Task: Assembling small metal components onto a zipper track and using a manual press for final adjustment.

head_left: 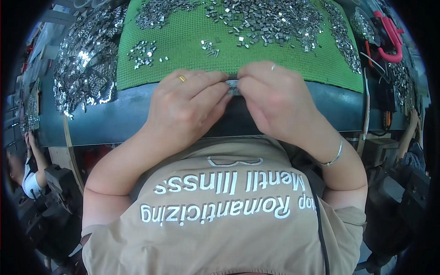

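Note:
Both hands meet at the near edge of the green ribbed mat (183,55). Between their fingertips shows a small silvery metal piece (233,87), mostly covered by the fingers. My left hand (185,103), with a gold ring, pinches its left end, fingers closed together. On the other end, my right hand (275,98) has its thumb and fingers bent round it; a ring and a wrist bangle show there. Beyond the hands, a few loose metal bits (210,47) lie on the mat, with a large heap of small metal links (266,20) farther back.
Shiny linked metal strips (87,59) are heaped left of the mat. More small pieces (343,41) line its right side. Pink-handled pliers or a similar tool (389,39) stand at the far right. Other people's arms (39,153) show at both sides.

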A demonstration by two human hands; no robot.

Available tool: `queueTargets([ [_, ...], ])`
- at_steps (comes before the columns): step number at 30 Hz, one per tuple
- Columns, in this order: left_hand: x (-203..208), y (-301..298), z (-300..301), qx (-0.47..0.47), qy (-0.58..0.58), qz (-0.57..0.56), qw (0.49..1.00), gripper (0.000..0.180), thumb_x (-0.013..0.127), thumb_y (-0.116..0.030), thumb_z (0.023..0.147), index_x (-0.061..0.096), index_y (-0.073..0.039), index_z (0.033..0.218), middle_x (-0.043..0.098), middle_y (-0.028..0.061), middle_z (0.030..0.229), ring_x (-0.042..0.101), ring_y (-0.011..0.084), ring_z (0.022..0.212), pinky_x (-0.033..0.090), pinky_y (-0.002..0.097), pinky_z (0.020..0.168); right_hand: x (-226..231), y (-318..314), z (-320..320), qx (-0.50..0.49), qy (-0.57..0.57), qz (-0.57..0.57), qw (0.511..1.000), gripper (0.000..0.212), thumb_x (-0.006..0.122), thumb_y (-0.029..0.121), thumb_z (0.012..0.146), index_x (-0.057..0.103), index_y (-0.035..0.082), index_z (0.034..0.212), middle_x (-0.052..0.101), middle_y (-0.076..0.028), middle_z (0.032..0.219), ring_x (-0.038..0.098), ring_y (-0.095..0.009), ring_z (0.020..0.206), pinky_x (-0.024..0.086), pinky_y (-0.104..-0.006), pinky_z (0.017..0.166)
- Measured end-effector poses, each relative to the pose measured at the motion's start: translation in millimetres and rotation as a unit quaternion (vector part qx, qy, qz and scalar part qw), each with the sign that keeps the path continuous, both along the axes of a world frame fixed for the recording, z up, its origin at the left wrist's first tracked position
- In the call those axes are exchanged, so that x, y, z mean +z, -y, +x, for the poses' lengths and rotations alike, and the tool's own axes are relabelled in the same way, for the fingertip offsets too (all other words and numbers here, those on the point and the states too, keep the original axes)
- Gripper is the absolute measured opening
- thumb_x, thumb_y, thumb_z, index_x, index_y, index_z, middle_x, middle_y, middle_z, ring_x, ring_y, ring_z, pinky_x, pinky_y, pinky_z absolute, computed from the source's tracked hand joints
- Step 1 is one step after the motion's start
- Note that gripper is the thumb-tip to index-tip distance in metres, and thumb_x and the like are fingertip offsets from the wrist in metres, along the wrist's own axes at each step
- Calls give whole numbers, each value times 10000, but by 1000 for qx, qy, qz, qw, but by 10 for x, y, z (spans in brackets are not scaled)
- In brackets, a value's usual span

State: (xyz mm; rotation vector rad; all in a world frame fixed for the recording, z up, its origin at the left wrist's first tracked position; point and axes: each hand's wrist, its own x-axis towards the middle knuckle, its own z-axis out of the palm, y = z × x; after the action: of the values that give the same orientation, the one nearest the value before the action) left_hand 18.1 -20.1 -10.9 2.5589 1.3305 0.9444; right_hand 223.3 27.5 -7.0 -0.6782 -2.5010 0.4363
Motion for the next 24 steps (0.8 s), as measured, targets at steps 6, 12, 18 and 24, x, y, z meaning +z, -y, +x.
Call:
queueTargets([
  [6,120,-397,-246,0,-58,16,998,218,742,-74,774,733,-93,991,661,93,1092,614,311,1033,455,421,898,-106,128,97,-29,-56,96,993,190,711,136,738,621,18,857,614,-94,908,586,-296,863,467,-421,784],
  [12,46,-719,-230,-16,-142,30,989,134,734,-124,775,759,-130,906,619,49,1138,555,285,1106,418,434,920,-71,-457,-57,-79,-68,27,994,21,681,69,777,681,64,798,615,-92,865,588,-314,879,447,-430,784],
  [18,86,-629,-199,21,-72,-40,996,136,713,-54,787,665,-35,912,650,104,1038,596,313,959,448,392,832,-94,-703,-289,-77,25,68,994,57,689,133,771,711,82,784,636,-80,840,609,-302,888,428,-452,807],
  [24,239,-355,-213,53,33,-90,994,76,676,-12,798,637,-27,862,660,99,711,647,273,664,476,354,680,10,-748,-542,-114,147,66,980,41,680,83,722,709,63,742,696,-109,810,666,-292,878,431,-440,807],
])
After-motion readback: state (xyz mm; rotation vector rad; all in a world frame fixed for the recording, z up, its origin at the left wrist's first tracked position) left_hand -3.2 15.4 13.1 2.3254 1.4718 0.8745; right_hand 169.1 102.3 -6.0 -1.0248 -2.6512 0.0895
